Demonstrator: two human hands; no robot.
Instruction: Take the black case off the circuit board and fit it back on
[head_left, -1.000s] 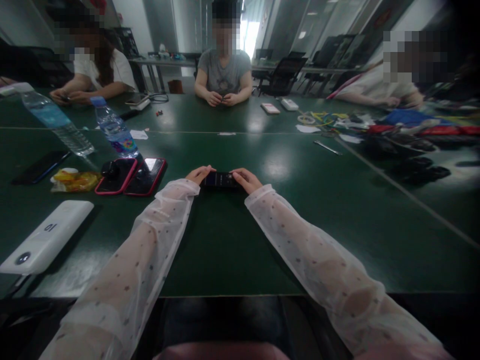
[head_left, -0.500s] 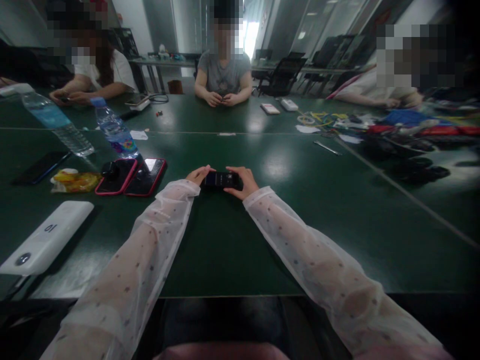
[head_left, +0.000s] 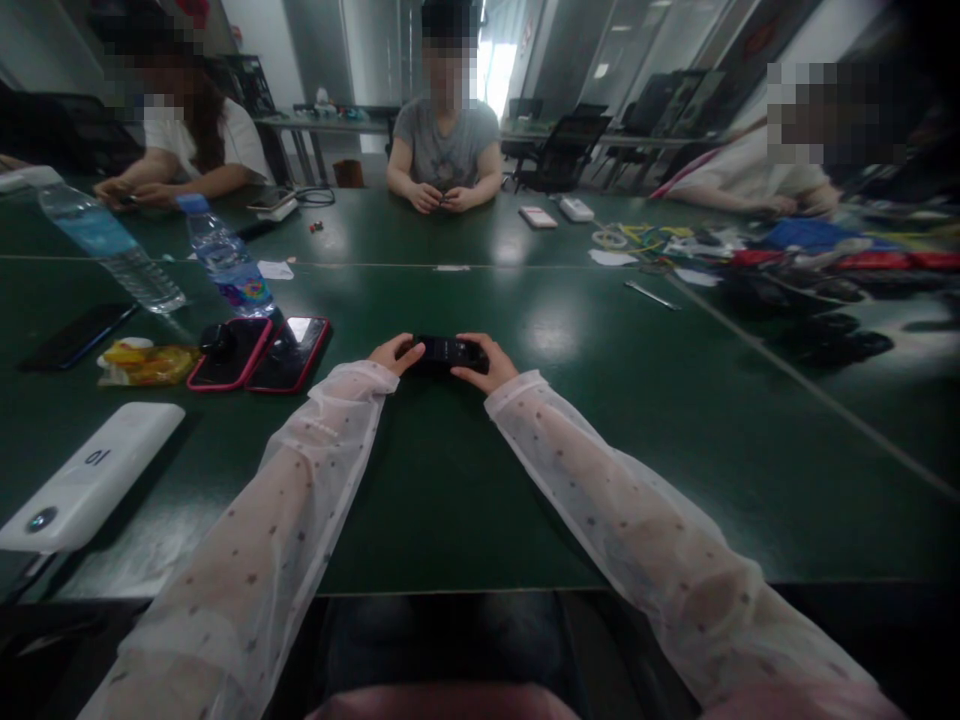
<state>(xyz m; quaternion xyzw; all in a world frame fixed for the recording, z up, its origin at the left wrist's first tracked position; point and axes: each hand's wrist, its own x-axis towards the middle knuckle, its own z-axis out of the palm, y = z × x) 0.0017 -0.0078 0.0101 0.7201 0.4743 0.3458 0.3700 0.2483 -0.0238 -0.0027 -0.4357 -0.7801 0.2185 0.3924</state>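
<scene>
From here I see the phone at twelve o'clock, long axis nine to three, its ends held by my left grip and right grip, both equally near. I can't tell whether it touches the surface. At eight, the power bank bears a 0 and a 1; the bottle label is unreadable.

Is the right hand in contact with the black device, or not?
Touching. The head view shows the right hand at one end of the black device, fingers on its upper and lower edges.
</scene>
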